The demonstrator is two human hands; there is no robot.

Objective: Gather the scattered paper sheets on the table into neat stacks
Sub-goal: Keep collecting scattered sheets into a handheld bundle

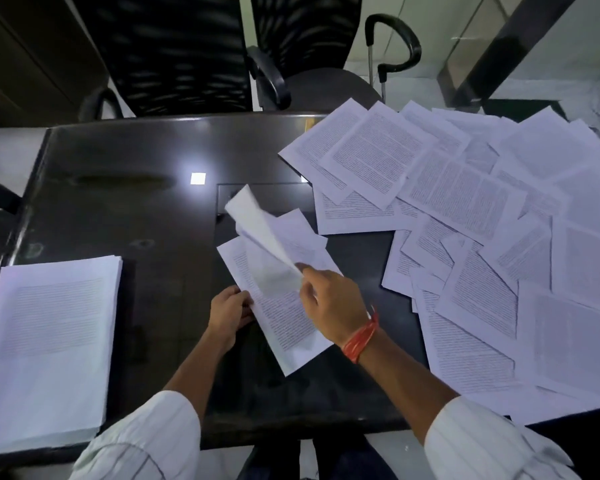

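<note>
Paper sheets [482, 209], printed with text, lie scattered and overlapping across the right side of the dark worktop [118, 188], reaching from its far edge to its near right corner. At the near left corner sits a neat stack [49, 341], squared up and well apart from the loose spread. Near the middle of the near edge, the left hand [230, 311] grips the left edge of a small bundle of sheets [284, 317], fingers curled round it, the bundle lying askew to the worktop's edges. The right hand [333, 306], with a red thread band [362, 336] at its wrist, pinches one corner of a single sheet [257, 226] that curls up and away above the bundle, blurred. Beyond the far edge stand two black office chairs [174, 53].
</note>
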